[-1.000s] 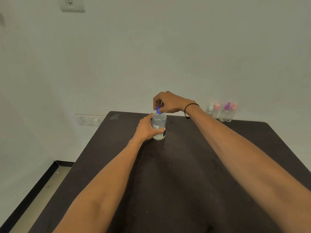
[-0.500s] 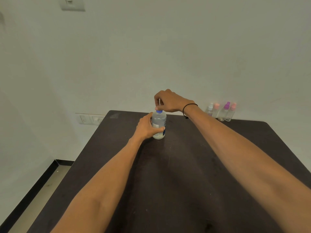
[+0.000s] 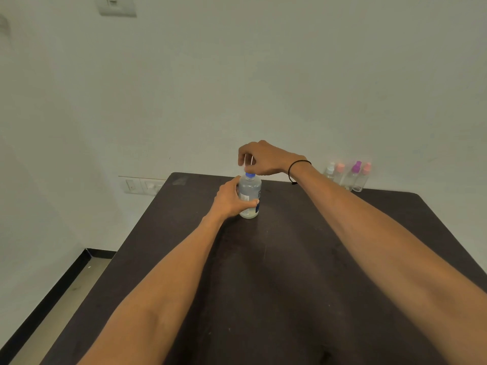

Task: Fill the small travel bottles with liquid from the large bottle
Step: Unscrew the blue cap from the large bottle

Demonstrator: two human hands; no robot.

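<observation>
**Head view: large bottle not yet opened for pouring**

Head view shows the clear plastic large bottle with blue cap point(image 3: 249, 197) upright on the dark rectangular table point(image 3: 290, 272), far centre. The left hand point(image 3: 229, 200) grips its body. The right hand point(image 3: 264, 159), fingers curled, hovers above the cap pinching something thin and pale; what it is cannot be told. Four small clear travel bottles with coloured tops point(image 3: 347, 176) stand at the far right edge, apparently unfilled. All pouring remains.

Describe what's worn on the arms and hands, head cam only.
Both forearms are bare as far as the frame shows: no sleeves, gloves, watch or rings visible. The left hand and its wrist carry nothing. The right hand has a thin black cord bracelet at the wrist, with a small knot or tail hanging below it.
</observation>
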